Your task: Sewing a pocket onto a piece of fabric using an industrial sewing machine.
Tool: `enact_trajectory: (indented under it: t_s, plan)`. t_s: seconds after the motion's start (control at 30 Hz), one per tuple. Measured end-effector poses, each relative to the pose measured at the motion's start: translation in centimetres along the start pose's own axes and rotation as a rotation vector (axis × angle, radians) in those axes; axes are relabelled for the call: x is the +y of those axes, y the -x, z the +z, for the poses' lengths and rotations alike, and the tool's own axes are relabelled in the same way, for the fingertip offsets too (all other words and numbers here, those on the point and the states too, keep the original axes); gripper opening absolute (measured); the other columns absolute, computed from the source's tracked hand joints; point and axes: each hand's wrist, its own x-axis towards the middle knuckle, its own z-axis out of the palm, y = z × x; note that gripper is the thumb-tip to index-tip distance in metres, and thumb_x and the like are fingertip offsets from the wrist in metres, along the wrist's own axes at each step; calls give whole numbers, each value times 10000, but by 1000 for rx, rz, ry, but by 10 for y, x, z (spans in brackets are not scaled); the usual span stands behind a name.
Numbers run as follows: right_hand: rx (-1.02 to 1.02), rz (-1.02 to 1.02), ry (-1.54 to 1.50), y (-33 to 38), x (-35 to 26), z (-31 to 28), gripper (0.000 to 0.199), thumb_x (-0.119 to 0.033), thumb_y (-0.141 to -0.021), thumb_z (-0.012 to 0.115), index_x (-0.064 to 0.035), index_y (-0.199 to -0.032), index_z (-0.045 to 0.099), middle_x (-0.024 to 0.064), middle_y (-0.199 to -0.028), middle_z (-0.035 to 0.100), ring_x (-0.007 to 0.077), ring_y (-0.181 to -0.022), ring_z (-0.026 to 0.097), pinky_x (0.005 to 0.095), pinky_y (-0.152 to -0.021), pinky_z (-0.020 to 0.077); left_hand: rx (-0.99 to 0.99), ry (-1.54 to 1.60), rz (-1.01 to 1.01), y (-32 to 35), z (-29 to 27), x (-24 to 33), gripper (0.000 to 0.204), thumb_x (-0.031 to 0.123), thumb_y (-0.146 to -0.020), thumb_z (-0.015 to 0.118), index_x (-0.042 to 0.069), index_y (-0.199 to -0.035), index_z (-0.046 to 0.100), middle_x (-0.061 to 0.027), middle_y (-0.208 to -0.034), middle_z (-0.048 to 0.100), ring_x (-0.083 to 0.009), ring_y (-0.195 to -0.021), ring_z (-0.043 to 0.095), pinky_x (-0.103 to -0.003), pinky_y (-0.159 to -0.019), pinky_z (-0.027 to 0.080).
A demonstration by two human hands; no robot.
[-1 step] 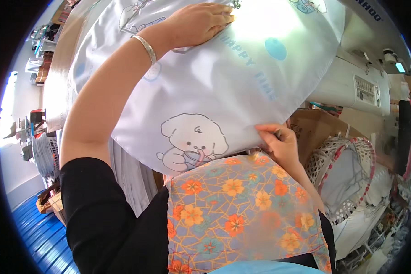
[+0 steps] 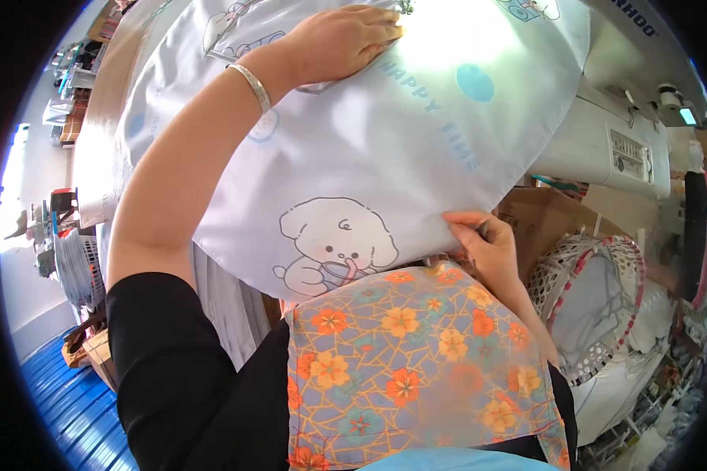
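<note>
White satiny fabric with cartoon puppy prints and blue lettering spreads over the work surface, its near edge meeting my apron. My left hand lies flat on it with fingers stretched, fingertips close to a small metal part, apparently a sewing machine's presser foot, beside a bright glare. At the fabric's lower right edge, my right hand has thumb and forefinger closed on the hem. A small dark thing shows by its fingers, too small to name. My left wrist wears a silver bangle.
A white sewing machine body stands at the right. Below it are a cardboard box and a white lattice basket with a red-trimmed rim. A flowered apron covers my lap. Shelves with goods line the left, above blue ridged material.
The fabric has shifted slightly to the right along its near part. My right hand has moved a little right with the hem; my left hand stays almost in place.
</note>
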Motion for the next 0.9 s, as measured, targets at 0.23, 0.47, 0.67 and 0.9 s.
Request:
enact_trajectory:
  t_s: [0.23,0.47,0.67,0.9]
  plan:
    - [82,-42,108,-3,-25,-15,153,-15,-873,633,-14,-1009,704,-60,-750,594,6,-585,414,172,-528,299,53,-16,-73,-2,2,4,322,207,-938,486,6,-1140,635,-204,-1224,602,-335,-1156,555,-394,-1023,415]
    - [234,-65,295,-20,-76,-54,168,-82,-865,638,-18,-1008,701,-59,-790,612,-1,-588,402,165,-521,283,65,7,-130,-4,5,8,336,244,-935,485,19,-1128,644,-194,-1225,597,-325,-1170,542,-398,-1023,413]
    - [219,-97,532,-42,-118,-85,255,-150,-859,653,-53,-1091,695,-50,-782,599,25,-638,470,177,-560,361,90,-40,-204,-6,7,19,334,251,-931,485,14,-1100,649,-184,-1191,603,-316,-1156,540,-415,-994,425]
    - [457,-800,1308,-88,-158,-46,232,-71,-867,659,-76,-1099,671,2,-987,652,91,-811,625,256,-725,506,240,-135,-248,10,28,36,338,260,-944,509,82,-1204,629,-107,-1279,585,-254,-1213,528,-383,-1026,396]
